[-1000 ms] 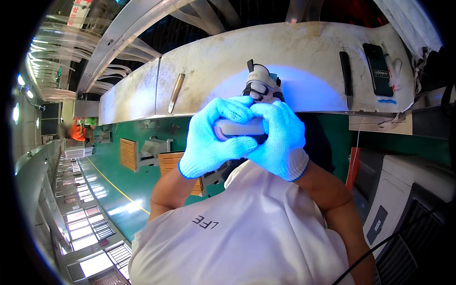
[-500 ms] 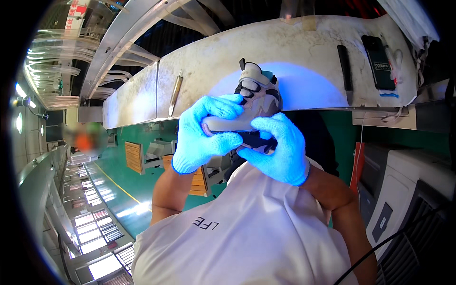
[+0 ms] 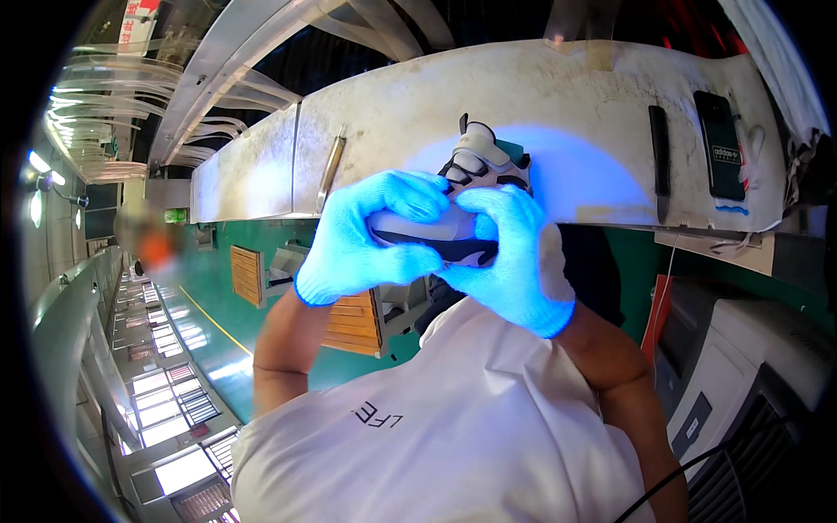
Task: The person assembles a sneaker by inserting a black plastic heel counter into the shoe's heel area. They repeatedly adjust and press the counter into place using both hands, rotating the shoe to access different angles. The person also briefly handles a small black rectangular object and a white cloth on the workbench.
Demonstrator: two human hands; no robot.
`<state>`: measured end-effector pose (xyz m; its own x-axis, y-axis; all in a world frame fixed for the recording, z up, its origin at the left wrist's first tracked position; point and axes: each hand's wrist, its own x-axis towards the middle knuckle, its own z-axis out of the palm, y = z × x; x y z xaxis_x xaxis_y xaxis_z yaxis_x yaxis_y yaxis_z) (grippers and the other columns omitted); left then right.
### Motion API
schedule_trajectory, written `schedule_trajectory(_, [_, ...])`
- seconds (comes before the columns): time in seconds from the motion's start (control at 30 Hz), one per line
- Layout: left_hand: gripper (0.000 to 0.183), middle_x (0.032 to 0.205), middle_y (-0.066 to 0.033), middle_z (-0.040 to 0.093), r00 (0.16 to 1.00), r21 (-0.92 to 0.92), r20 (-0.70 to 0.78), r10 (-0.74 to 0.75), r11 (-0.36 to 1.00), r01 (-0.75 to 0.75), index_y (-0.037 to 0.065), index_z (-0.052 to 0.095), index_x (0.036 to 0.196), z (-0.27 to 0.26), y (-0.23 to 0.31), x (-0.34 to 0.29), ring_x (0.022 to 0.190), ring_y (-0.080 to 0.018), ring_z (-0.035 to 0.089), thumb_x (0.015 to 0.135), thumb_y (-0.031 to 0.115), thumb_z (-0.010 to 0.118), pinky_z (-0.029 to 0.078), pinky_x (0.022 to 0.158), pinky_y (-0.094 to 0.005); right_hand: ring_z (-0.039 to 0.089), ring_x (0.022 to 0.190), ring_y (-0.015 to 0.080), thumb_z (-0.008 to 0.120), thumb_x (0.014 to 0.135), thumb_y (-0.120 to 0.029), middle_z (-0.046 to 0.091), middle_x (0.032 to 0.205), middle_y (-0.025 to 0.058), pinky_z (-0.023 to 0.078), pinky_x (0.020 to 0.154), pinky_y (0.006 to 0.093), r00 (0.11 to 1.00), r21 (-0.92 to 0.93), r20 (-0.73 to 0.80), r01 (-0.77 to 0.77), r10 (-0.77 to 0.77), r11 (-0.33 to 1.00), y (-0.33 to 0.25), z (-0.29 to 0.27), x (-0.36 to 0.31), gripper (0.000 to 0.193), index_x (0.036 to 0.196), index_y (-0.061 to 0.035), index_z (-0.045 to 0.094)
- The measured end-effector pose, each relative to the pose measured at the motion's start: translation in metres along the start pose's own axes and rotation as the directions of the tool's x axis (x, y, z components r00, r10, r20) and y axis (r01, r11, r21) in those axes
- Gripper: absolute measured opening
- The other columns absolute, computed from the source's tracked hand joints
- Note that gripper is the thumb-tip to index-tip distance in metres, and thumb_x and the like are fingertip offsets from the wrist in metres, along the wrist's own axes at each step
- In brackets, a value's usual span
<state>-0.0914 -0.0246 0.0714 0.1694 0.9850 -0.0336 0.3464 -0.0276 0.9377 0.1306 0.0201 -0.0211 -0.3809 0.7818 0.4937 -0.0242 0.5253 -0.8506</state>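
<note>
A grey-and-white sneaker with black trim (image 3: 475,164) is held at the front edge of the worktable, its pull tab pointing away from me. Both my hands wear knitted gloves that glow blue under the light. My left hand (image 3: 366,235) grips the sneaker's left side, fingers over the upper and thumb below along the sole edge. On the other side my right hand (image 3: 514,261) grips it, fingers bent over the top and thumb underneath. Between the hands the pale toe area and a dark sole edge show. The gloves cover much of the shoe's sides.
The stained pale worktable (image 3: 392,109) carries a pen-like metal tool (image 3: 332,166) at left. Toward the right lie a long black tool (image 3: 660,166) and a dark phone (image 3: 720,144). Wooden-slatted pieces (image 3: 356,321) stand below on the green floor. A grey-white machine (image 3: 724,366) is at lower right.
My right hand has shifted its fingers farther up and left over the sneaker. The sneaker has tilted, so more of its dark sole edge shows. The whole view has shifted slightly.
</note>
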Motion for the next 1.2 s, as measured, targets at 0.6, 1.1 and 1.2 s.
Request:
schedule_trajectory(0.6, [0.038, 0.107, -0.0141, 0.08, 0.993, 0.22, 0.091, 0.073, 0.971, -0.092, 0.001, 0.078, 0.099, -0.013, 0.007, 0.038, 0.11, -0.0301, 0.077, 0.07, 0.011, 0.099, 0.058, 0.109, -0.0481, 0.067, 0.083, 0.0246, 0.108, 0.069, -0.027, 0.067, 0.106, 0.0105, 0.058, 0.073, 0.0393, 0.984, -0.03, -0.082, -0.161, 0.158, 0.987, 0.017, -0.005, -0.024, 0.085, 0.137, -0.0065, 0.062])
schedule_trajectory(1.1, [0.049, 0.137, -0.0201, 0.074, 0.989, 0.253, 0.132, -0.066, 0.967, 0.03, 0.0, 0.076, 0.119, -0.032, -0.002, 0.037, 0.13, -0.0328, 0.07, 0.078, 0.021, 0.093, 0.054, 0.114, -0.045, 0.07, 0.093, 0.0269, 0.106, 0.069, -0.031, 0.067, 0.109, 0.0098, 0.059, 0.075, 0.0425, 0.991, -0.203, 0.039, -0.12, 0.131, 0.972, 0.031, 0.001, 0.0, 0.091, 0.144, -0.0086, 0.06])
schedule_trajectory(1.2, [0.075, 0.149, -0.0223, 0.069, 0.944, 0.221, 0.12, -0.308, 0.935, 0.277, -0.002, 0.066, 0.15, -0.039, -0.001, 0.038, 0.138, -0.0334, 0.067, 0.087, 0.033, 0.088, 0.053, 0.115, -0.043, 0.07, 0.095, 0.0283, 0.105, 0.07, -0.034, 0.067, 0.109, 0.0101, 0.06, 0.077, 0.0437, 0.989, -0.232, 0.061, -0.118, 0.136, 0.965, 0.028, 0.007, 0.004, 0.092, 0.146, -0.0099, 0.06])
